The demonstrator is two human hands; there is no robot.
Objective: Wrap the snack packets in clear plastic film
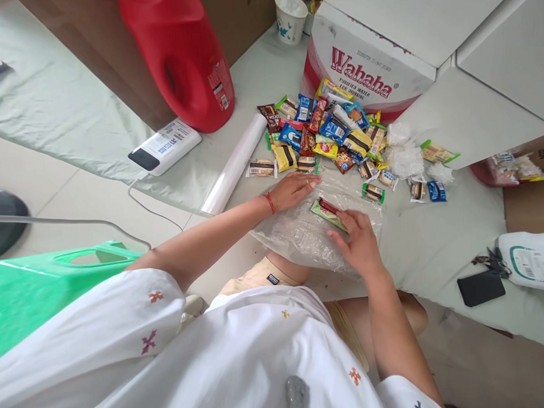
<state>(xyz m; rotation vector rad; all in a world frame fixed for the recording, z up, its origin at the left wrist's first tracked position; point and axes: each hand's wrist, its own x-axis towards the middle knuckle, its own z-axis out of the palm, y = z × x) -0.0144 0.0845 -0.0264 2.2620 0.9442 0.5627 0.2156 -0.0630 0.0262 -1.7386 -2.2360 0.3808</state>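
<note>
The table [440, 251], draped in a pale green cloth, stretches across the frame from the left edge to the lower right. A white and red Wahaha carton [370, 67] stands at the upper right of centre, a bright green stool [50, 282] fills part of the lower left, and a red jug [195, 43] stands at the upper left. In front of the carton, a heap of wrapped snacks [330, 131] spreads above the centre. Below it a crumpled clear plastic sheet [304, 241] lies at the table's near edge, with a roll of film [235, 164] to its left. The right hand [359, 238] is open, thumb apart from the fingers, its fingertips over the right end of two bars. The left hand [294, 191] lies along the sheet's upper left edge, fingers extended; whether it pinches the film I cannot tell. Smallest are those bars, one dark red [329, 205] and one light green [326, 215], side by side on the sheet near the centre.
</note>
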